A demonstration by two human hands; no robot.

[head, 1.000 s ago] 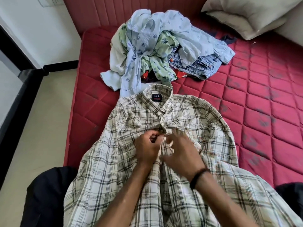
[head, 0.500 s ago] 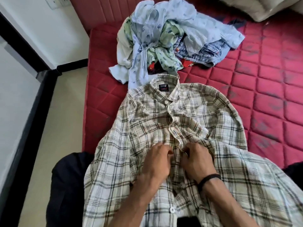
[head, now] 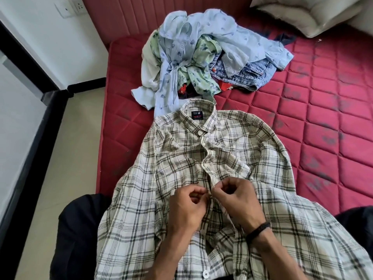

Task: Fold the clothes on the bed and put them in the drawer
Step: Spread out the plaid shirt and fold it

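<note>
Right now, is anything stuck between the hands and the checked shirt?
No. The left hand and right hand already pinch the plaid shirt at its button strip. The pile of clothes lies farther back on the bed, beyond the collar.

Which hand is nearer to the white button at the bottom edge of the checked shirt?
Left, though only slightly. The left hand pinches the shirt's front edge, up and a little left of the white button. The right hand pinches the opposite edge, up and farther right.

We note the cream cotton shirt with dark plaid checks [head: 201, 158] under both hands; beyond them, a pale blue printed shirt [head: 201, 37], a green leaf-print shirt [head: 199, 77], and faded blue denim jeans [head: 248, 75] on the crimson diamond-quilted mattress [head: 323, 118].
</note>
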